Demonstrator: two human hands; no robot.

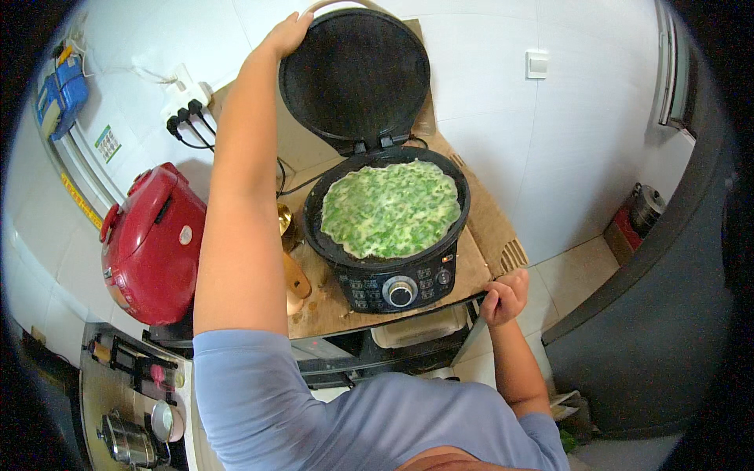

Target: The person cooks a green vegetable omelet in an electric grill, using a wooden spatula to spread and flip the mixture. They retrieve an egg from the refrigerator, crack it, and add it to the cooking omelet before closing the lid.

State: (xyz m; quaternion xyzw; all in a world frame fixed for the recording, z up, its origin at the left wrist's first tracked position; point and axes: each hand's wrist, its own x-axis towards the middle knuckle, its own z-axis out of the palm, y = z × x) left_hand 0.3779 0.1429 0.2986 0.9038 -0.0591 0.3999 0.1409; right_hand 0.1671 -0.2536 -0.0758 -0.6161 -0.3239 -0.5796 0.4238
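Note:
A black electric baking pan [377, 277] with a front dial stands on a cardboard-covered surface. Its round lid [356, 76] is raised. A pale pancake flecked with chopped greens [392, 209] lies on the lower plate, its rim uneven. My left hand [288, 35] is stretched up to the lid's upper left edge, by the light curved handle [341, 5]; its fingertips are partly hidden. At the lower right, my right hand [505, 297] rests with curled fingers on the front corner of the stand [486, 288]. An orange lamp glows on the pan's front.
A red rice cooker [156, 244] stands left of my left arm. Black plugs fill a white power strip [185, 97] on the wall. Behind my forearm are a gold-coloured metal item [284, 219] and a wooden handle [296, 279]. A dark cabinet-like surface [636, 329] curves along the right.

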